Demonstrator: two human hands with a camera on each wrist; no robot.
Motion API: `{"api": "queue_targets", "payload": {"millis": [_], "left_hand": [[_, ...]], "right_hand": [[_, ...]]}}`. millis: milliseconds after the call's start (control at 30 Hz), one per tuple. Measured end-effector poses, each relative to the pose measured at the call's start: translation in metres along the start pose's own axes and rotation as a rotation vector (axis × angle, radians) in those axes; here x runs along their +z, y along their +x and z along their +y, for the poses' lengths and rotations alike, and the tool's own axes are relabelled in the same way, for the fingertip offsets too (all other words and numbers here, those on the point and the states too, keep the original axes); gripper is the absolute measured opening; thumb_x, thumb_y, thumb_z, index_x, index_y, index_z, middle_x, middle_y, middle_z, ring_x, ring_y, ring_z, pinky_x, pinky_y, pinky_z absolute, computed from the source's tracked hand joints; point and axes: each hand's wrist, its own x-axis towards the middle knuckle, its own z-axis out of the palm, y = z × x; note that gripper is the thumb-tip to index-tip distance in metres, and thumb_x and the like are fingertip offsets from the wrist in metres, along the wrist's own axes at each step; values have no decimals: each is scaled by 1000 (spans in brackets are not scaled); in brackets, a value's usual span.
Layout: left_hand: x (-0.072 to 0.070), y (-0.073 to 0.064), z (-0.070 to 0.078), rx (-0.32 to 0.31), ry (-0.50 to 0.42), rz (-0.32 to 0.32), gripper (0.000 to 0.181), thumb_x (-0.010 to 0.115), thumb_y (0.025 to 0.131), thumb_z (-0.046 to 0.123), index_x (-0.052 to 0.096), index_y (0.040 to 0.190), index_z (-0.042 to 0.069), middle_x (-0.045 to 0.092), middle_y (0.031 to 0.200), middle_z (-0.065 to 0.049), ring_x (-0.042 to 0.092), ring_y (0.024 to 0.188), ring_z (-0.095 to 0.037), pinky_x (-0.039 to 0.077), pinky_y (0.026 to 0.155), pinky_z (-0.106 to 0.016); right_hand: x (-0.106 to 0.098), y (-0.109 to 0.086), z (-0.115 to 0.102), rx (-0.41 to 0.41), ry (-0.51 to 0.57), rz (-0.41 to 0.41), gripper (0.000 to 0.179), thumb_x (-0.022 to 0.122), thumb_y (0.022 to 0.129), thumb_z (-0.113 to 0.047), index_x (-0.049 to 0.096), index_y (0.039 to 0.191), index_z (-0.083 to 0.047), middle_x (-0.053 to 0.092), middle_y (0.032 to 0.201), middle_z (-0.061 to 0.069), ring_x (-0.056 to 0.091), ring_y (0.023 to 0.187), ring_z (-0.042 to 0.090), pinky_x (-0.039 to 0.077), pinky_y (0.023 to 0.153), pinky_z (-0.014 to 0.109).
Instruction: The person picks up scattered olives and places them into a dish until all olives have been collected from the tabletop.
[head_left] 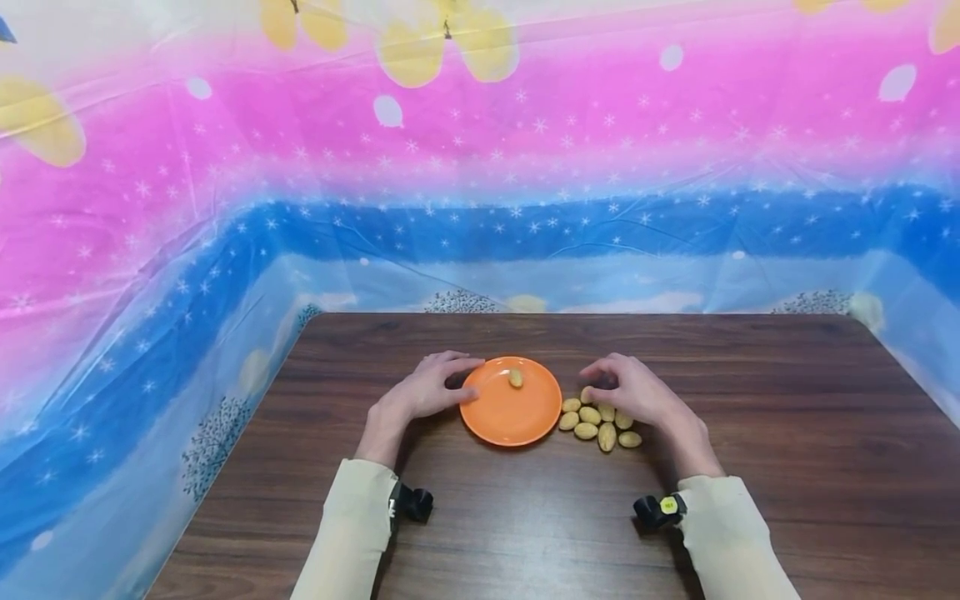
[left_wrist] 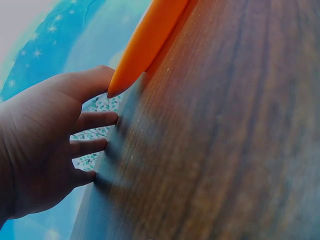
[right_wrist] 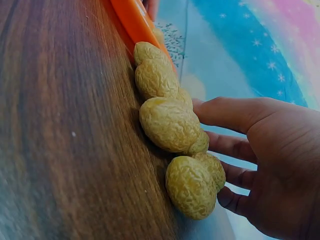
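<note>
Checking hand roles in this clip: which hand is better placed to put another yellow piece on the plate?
Likely the right hand: it is at the yellow pieces beside the orange plate, while the left hand is at the plate's opposite rim.

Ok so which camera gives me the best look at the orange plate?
The head view: it shows the orange plate from above, nearly whole, with one yellowish piece on it. The left wrist view catches only part of its side; the right wrist view, a strip of edge partly behind similar pieces.
</note>
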Motion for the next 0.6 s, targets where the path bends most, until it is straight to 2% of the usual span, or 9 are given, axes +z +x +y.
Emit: {"api": "queue_targets", "payload": {"millis": [400,600], "left_hand": [[0,0,0,-8,-2,1,58,61,95,49,46,149,34,38,158,-7,21,150,-40,20,119,-64],[1,2,-1,-3,4,0,58,61,95,49,47,148,34,39,157,-7,22,150,-40,19,120,-63]], "right_hand": [[0,0,3,32,23,-40,34,68,94,-31,69,122,-13,67,114,7,60,96,19,51,84,40],[1,0,2,31,26,-41,28,69,94,-29,71,116,-12,67,110,6,61,94,18,51,82,39]]}}
